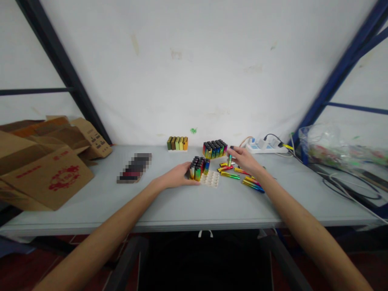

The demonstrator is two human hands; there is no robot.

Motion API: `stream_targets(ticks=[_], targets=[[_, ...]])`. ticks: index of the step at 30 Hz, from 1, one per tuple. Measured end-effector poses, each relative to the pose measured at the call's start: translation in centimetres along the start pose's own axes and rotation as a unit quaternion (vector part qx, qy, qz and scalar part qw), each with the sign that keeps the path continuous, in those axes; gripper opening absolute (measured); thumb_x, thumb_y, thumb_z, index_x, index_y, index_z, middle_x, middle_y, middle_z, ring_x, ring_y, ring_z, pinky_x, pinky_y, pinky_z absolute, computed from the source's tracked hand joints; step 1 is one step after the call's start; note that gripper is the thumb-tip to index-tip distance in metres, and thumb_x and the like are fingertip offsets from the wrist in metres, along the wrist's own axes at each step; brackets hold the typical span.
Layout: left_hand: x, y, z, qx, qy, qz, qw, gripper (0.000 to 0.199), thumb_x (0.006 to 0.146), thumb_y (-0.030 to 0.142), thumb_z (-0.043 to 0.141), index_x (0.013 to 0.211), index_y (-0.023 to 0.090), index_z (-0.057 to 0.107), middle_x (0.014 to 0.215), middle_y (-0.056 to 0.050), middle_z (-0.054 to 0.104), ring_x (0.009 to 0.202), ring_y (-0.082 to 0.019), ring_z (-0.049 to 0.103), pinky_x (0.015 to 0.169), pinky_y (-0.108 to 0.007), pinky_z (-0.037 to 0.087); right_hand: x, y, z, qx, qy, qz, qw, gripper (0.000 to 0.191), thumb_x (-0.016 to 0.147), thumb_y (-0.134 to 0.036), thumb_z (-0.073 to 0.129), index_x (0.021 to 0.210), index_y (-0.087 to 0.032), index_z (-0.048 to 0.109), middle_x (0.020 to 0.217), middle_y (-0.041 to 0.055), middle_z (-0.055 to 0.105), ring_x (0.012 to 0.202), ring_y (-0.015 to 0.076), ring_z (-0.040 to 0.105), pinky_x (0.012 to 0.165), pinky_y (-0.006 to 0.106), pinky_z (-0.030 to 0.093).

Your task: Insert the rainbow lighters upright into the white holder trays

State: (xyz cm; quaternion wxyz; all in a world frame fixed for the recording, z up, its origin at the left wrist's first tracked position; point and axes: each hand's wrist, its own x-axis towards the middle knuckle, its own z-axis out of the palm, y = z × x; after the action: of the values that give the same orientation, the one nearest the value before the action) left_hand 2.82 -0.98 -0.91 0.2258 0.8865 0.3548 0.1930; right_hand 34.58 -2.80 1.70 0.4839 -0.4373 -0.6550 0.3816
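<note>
A white tray (212, 178) with round holes lies on the table, its left and back part filled with upright shiny rainbow-coloured tubes (197, 171) with dark tops. My left hand (177, 176) grips the tray's left side, thumb along the near edge and fingers behind the tubes. To the right, my right hand (244, 158) pinches one slim shiny tube (229, 158) upright, dark end up, above the table. Several loose metallic tubes (230, 175) in red, gold, green and blue lie below and beside that hand. Whether the tubes are lighters is too small to tell.
Behind stand a full block of rainbow tubes (215, 149) and a block of yellow-green ones (177, 144). A power strip (266, 146) and cables (330, 178) lie at right. Cardboard boxes (48, 169) and a blurred-out dark object (135, 167) are at left.
</note>
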Motion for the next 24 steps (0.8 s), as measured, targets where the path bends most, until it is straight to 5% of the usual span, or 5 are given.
stream_targets(ticks=[5, 9, 15, 20, 24], targets=[[0.0, -0.2, 0.1, -0.008, 0.004, 0.007, 1.0, 0.078, 0.073, 0.069, 0.079, 0.13, 0.018, 0.062, 0.131, -0.013, 0.069, 0.115, -0.034, 0.067, 0.103, -0.044, 0.051, -1.0, -0.8, 2.2, 0.001, -0.084, 0.007, 0.996, 0.049, 0.09, -0.067, 0.063, 0.096, -0.018, 0.062, 0.099, 0.0072, 0.072, 0.08, 0.0167, 0.065, 0.064, 0.027, 0.049], [0.1, -0.3, 0.1, 0.001, -0.002, 0.014, 1.0, 0.077, 0.075, 0.067, 0.078, 0.131, 0.018, 0.061, 0.133, -0.013, 0.068, 0.119, -0.035, 0.065, 0.106, -0.044, 0.05, -1.3, -0.7, 3.4, 0.088, -0.126, 0.006, 0.988, 0.043, 0.088, -0.062, 0.069, 0.095, -0.023, 0.051, 0.072, -0.0008, 0.069, 0.06, 0.015, 0.063, 0.058, 0.028, 0.049], [0.1, -0.1, 0.1, 0.0, -0.002, 0.013, 1.0, 0.078, 0.075, 0.066, 0.079, 0.133, 0.017, 0.06, 0.136, -0.013, 0.067, 0.121, -0.035, 0.065, 0.107, -0.044, 0.05, -1.2, -0.6, 4.9, 0.143, -0.066, 0.009, 0.987, 0.045, 0.086, -0.064, 0.071, 0.088, -0.025, 0.047, 0.056, -0.0122, 0.031, 0.042, 0.0062, 0.023, 0.041, 0.02, 0.018], [-0.1, 0.2, 0.0, -0.01, 0.004, 0.011, 1.0, 0.074, 0.075, 0.064, 0.079, 0.129, 0.018, 0.061, 0.132, -0.012, 0.069, 0.117, -0.034, 0.067, 0.105, -0.043, 0.051, -1.4, -0.9, 6.0, 0.01, -0.001, -0.003, 1.0, 0.062, 0.087, -0.078, 0.055, 0.062, -0.023, 0.041, 0.052, -0.0069, 0.034, 0.046, 0.0082, 0.029, 0.043, 0.025, 0.021], [-0.1, -0.1, 0.1, -0.003, 0.005, 0.012, 1.0, 0.073, 0.075, 0.065, 0.079, 0.128, 0.018, 0.062, 0.131, -0.012, 0.07, 0.116, -0.034, 0.067, 0.104, -0.043, 0.051, -1.4, -0.3, 6.4, -0.095, 0.037, -0.014, 0.995, 0.059, 0.088, -0.073, 0.052, 0.059, -0.023, 0.039, 0.053, -0.005, 0.034, 0.052, 0.0105, 0.033, 0.049, 0.027, 0.024]])
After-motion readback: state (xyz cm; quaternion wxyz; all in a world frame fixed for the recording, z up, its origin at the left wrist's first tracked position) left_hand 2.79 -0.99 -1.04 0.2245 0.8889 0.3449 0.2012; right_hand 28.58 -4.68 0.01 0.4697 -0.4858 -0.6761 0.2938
